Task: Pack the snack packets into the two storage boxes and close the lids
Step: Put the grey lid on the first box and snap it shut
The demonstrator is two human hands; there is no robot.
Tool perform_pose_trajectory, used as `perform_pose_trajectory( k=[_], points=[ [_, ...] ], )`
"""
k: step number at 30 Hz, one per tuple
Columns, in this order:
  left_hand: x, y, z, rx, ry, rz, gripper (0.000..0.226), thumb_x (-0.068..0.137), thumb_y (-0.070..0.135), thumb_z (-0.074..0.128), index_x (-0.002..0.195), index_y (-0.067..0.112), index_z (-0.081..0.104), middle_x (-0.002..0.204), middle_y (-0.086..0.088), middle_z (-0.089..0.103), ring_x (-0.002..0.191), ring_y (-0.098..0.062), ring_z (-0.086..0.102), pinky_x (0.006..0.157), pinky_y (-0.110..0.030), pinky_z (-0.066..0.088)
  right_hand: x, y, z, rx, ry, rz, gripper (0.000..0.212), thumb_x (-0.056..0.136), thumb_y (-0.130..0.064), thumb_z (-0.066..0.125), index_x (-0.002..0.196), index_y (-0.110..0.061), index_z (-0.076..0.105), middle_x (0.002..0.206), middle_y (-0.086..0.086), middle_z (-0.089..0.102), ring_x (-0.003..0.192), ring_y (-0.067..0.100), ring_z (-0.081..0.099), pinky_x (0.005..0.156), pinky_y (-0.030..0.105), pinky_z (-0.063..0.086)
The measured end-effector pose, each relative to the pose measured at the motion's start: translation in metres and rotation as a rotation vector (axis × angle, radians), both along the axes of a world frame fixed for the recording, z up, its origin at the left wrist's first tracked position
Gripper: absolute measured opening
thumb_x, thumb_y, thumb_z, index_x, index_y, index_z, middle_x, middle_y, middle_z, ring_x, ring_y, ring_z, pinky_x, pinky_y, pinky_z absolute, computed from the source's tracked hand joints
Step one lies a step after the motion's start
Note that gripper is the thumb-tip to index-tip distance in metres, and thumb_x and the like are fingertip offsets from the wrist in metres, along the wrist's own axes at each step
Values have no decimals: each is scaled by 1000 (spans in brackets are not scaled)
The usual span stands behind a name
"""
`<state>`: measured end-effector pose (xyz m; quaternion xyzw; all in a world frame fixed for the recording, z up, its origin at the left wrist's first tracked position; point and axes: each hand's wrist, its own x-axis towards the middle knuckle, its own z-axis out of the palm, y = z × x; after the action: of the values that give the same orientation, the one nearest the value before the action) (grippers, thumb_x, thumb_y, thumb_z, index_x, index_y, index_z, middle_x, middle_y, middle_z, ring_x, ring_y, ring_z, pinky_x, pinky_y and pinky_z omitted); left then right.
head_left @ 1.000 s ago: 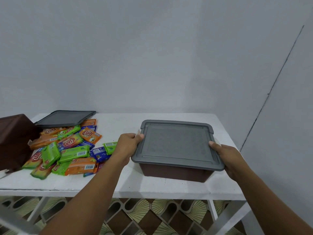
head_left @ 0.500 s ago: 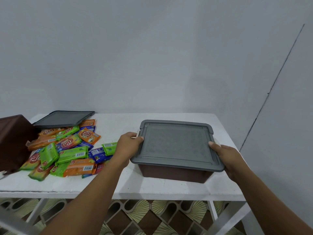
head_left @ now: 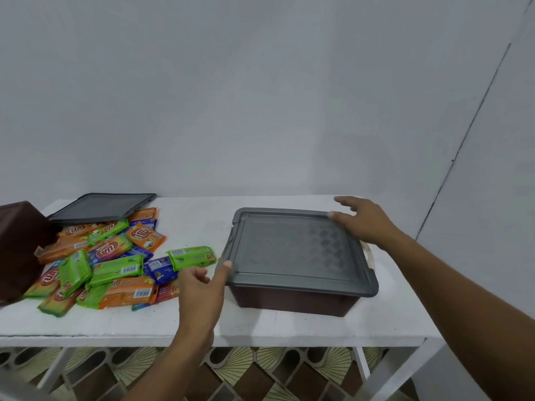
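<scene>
A brown storage box stands on the white table, its grey lid lying closed on top. My left hand is at the lid's near left corner, thumb tip touching the edge, fingers loosely curled and holding nothing. My right hand hovers over the lid's far right corner with fingers spread, fingertips touching the rim. A pile of orange, green and blue snack packets lies on the table's left half. The second brown box sits at the far left edge, and its grey lid leans on the packets behind the pile.
A plain grey wall runs behind the table, and another wall closes in on the right. Patterned floor tiles show below the table's white frame. The table's front edge lies close to my forearms.
My left hand slid from the lid's left edge to its near left corner and loosened. My right hand left the lid's right edge and moved up to the far right corner.
</scene>
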<state>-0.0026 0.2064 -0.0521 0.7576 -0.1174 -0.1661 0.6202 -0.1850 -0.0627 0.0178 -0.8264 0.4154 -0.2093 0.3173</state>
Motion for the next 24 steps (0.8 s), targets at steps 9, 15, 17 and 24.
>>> perform_pose_trajectory(
  k=[9,15,17,24],
  points=[
    [-57,2,11,43,451,-321,53,92,53,67,105,2,65,76,-13,74,56,-21,59,52,-29,43,56,-39,10,-103,425,198,43,102,-43,49,140,-25,55,149,1,50,137,25,44,113,36,32],
    [-64,-20,17,-69,460,-333,40,100,38,61,108,-1,67,88,-20,77,73,-32,73,62,-36,57,57,-41,-3,53,350,155,46,100,-38,54,60,-20,40,63,-1,47,66,21,47,64,32,38],
    [-61,-21,17,-102,476,-298,34,101,31,61,106,-3,67,86,-22,76,77,-36,75,66,-39,58,51,-40,0,77,337,130,48,98,-39,57,57,-20,42,61,-1,46,62,19,44,62,31,37],
    [2,-42,12,-196,511,-162,11,97,15,65,95,4,64,65,-11,64,55,-23,59,49,-28,49,29,-38,-3,302,312,57,35,88,-42,72,98,-8,77,100,7,72,97,27,66,94,43,54]
  ],
)
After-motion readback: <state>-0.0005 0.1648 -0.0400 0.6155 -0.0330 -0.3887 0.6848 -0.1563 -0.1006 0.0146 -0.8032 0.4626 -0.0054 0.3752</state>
